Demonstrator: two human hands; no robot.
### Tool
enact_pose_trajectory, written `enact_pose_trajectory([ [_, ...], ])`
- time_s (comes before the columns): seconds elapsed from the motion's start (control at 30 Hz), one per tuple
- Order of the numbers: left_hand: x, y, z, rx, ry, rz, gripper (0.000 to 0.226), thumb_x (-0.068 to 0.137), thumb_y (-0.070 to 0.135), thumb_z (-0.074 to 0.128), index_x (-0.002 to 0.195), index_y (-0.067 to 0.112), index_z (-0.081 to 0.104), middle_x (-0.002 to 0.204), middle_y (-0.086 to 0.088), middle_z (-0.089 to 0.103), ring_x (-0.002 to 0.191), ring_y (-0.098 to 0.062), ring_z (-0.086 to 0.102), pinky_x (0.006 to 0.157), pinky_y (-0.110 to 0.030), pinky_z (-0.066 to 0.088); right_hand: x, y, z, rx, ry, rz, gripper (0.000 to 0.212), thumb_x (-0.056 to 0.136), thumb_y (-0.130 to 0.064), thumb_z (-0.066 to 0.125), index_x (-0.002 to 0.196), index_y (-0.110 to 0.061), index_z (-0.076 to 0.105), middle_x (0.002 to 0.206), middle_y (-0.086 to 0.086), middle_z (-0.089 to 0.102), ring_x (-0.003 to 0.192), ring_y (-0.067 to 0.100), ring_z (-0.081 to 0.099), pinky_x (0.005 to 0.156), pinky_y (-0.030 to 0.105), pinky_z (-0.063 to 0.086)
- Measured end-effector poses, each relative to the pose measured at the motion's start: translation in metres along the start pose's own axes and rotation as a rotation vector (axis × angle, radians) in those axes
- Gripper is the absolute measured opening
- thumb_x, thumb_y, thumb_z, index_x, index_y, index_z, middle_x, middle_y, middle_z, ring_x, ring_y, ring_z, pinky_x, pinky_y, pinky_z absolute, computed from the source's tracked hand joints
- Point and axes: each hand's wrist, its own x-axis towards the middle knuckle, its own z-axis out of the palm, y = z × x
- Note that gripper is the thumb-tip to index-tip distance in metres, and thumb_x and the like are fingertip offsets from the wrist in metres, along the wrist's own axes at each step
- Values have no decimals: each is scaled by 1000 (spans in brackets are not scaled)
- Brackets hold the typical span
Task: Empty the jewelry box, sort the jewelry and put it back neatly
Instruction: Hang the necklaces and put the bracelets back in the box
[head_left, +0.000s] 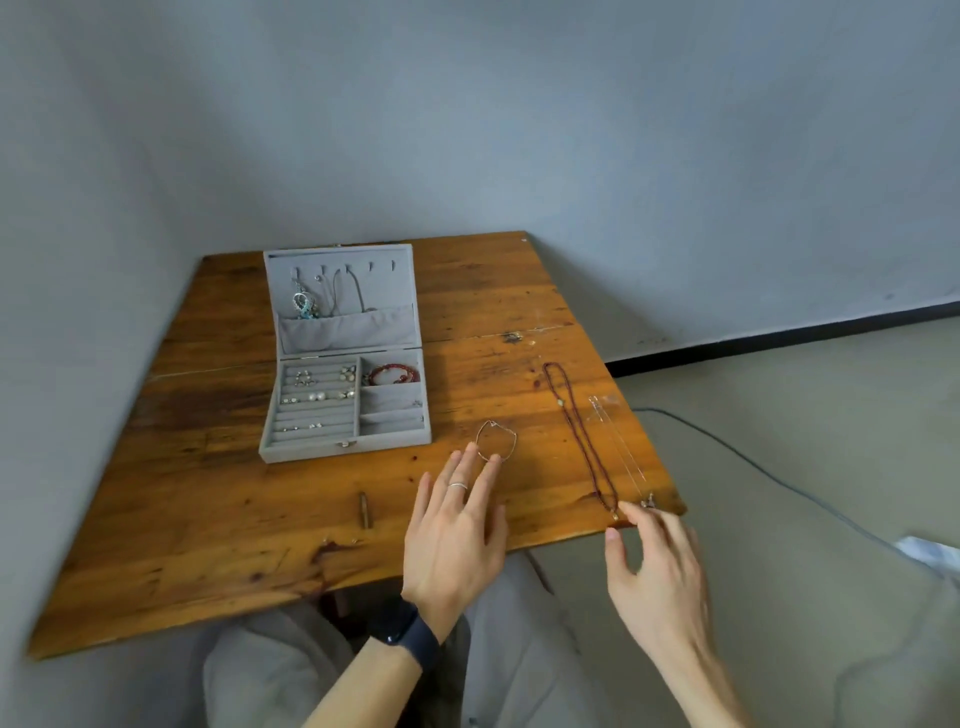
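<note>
The grey jewelry box (270, 441) lies open on the wooden table (208, 493). Chains and a blue pendant (305, 306) hang in its lid; earrings (317, 397) sit in the ring rows and a red bracelet (395, 372) in a right compartment. A thin bracelet loop (496, 439) lies on the table, with the fingertips of my left hand (454, 525) at its near edge. A dark red bead necklace (582, 441) and a thin silver chain (621, 452) lie stretched out at the right. My right hand (660, 577) hovers open by their near ends.
A small brown cylinder (365, 511) lies near the table's front edge. The table stands in a corner of grey walls. A cable (753, 462) runs over the floor at the right. My knees in grey trousers (519, 649) are below the table edge.
</note>
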Motion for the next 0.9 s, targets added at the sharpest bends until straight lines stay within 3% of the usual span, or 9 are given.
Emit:
enact_pose_trajectory([
  [0.1, -12, -3, 14, 78, -71, -64, 69, 100, 58, 19, 160, 27, 4, 164, 7, -3, 152, -13, -6, 123, -41, -1, 3, 9, 3, -89, -3, -61, 43, 83, -20, 76, 123, -8, 68, 112, 10, 66, 98, 34, 58, 76, 43, 55],
  [0.17, -18, -6, 20, 161, -110, -75, 73, 98, 62, 4, 159, 23, 2, 165, 5, -2, 152, -14, -8, 123, -41, -3, 4, 13, 7, -134, -2, -114, 45, 83, -22, 76, 125, -8, 68, 112, 9, 66, 97, 32, 58, 75, 42, 55],
  [0.27, -19, -9, 24, 196, -139, -77, 75, 97, 62, -4, 159, 20, 2, 165, 3, 0, 152, -15, -9, 121, -42, -7, 3, 18, 14, -183, 15, -180, 45, 82, -28, 75, 123, -10, 70, 112, 5, 65, 95, 27, 56, 71, 39, 55],
  [0.47, -18, -10, 26, 169, -149, -90, 74, 98, 63, -2, 159, 22, 1, 165, 4, 0, 152, -14, -9, 120, -41, -10, -2, 18, 22, -164, -2, -268, 55, 82, -33, 74, 132, -13, 62, 118, 4, 59, 103, 26, 54, 76, 39, 56],
  [0.67, -20, -10, 29, 158, -106, -79, 72, 99, 62, 1, 159, 21, 5, 165, 4, 5, 152, -15, -4, 121, -42, -6, 0, 20, 21, -38, 93, -358, 24, 82, -11, 78, 106, -7, 77, 101, 2, 69, 86, 26, 61, 66, 41, 58],
  [0.8, -20, -8, 25, 153, -127, -86, 71, 101, 61, 6, 159, 21, 6, 166, 3, 4, 153, -16, -4, 123, -43, -3, 0, 21, 13, 23, 72, -402, 17, 86, -3, 74, 103, -3, 77, 97, 6, 71, 86, 27, 64, 71, 41, 58],
  [0.87, -21, -2, 18, 73, -132, -113, 65, 103, 56, 19, 158, 20, 19, 166, 2, 13, 153, -18, 5, 125, -43, 7, -3, 19, 5, 70, 52, -397, 16, 88, -4, 70, 103, -5, 76, 97, 4, 72, 87, 25, 65, 73, 38, 58],
  [0.9, -25, 3, 13, -6, -90, -113, 59, 103, 52, 29, 153, 21, 33, 161, 2, 28, 150, -21, 20, 122, -42, 21, -5, 17, 0, 103, 50, -393, 16, 89, -6, 69, 104, -7, 76, 96, 3, 72, 86, 24, 67, 74, 34, 57],
])
